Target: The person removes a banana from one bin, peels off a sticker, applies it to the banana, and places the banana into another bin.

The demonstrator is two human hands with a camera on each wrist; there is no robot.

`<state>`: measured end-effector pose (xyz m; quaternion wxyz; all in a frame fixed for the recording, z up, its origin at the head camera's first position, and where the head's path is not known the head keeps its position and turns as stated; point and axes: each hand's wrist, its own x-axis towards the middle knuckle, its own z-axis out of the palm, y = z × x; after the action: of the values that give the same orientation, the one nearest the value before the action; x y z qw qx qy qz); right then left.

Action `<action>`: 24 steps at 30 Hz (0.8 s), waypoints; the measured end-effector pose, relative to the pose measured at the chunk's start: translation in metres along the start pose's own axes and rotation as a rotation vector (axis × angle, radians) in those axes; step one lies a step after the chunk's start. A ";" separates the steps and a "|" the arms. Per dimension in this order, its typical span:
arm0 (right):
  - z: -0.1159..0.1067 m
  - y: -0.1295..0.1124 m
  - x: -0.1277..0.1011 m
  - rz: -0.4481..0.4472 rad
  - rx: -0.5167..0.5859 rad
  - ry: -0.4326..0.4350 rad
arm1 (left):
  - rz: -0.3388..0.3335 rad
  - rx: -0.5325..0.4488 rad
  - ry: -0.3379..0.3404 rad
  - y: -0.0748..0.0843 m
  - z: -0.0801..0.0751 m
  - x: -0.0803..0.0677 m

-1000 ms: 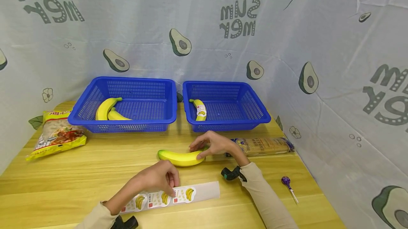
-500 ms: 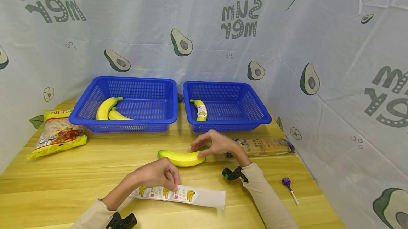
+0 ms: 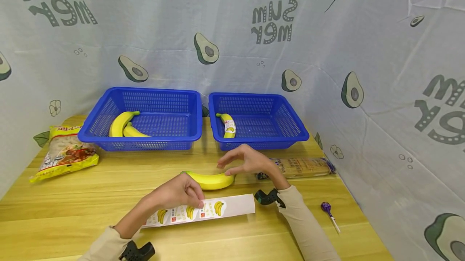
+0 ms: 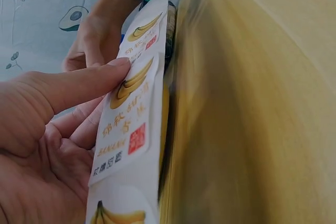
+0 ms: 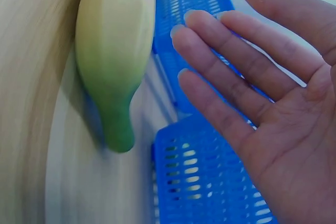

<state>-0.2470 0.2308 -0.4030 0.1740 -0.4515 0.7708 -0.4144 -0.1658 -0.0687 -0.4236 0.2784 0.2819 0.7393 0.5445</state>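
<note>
A yellow banana [image 3: 214, 180] with a green tip lies on the wooden table [image 3: 109, 180]. My left hand [image 3: 189, 196] pinches a white strip of banana stickers [image 3: 225, 208] and holds it just in front of the banana. In the left wrist view the thumb [image 4: 79, 85] presses on the sticker strip [image 4: 134, 119]. My right hand [image 3: 232, 166] hovers just above the banana's right end, fingers spread and empty. The right wrist view shows the open right hand [image 5: 252, 98] apart from the banana [image 5: 113, 40].
Two blue baskets stand at the back: the left basket [image 3: 160, 135] holds two bananas [image 3: 121, 124], the right basket [image 3: 283, 135] one labelled banana [image 3: 228, 125]. A noodle bag [image 3: 65, 154] lies far left, a pasta pack [image 3: 305, 165] and a purple lollipop [image 3: 328, 209] on the right.
My right hand has let go of the banana and risen slightly above it. My left hand has lifted the sticker strip and carried it closer to the banana.
</note>
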 end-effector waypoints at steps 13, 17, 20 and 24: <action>0.021 -0.026 0.002 -0.155 -0.016 -0.019 | 0.015 0.000 0.028 -0.001 0.000 0.003; 0.032 -0.029 -0.001 -0.184 -0.039 -0.023 | 0.008 -0.003 0.027 -0.002 0.001 0.004; 0.040 -0.030 -0.002 -0.204 -0.032 -0.041 | 0.003 0.000 0.030 -0.003 0.003 0.004; 0.051 -0.030 -0.001 -0.218 -0.016 -0.075 | -0.006 0.010 0.034 -0.003 0.005 0.004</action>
<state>-0.1965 0.1996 -0.4094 0.1531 -0.5493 0.7134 -0.4074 -0.1652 -0.0634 -0.4276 0.2659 0.2716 0.7475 0.5447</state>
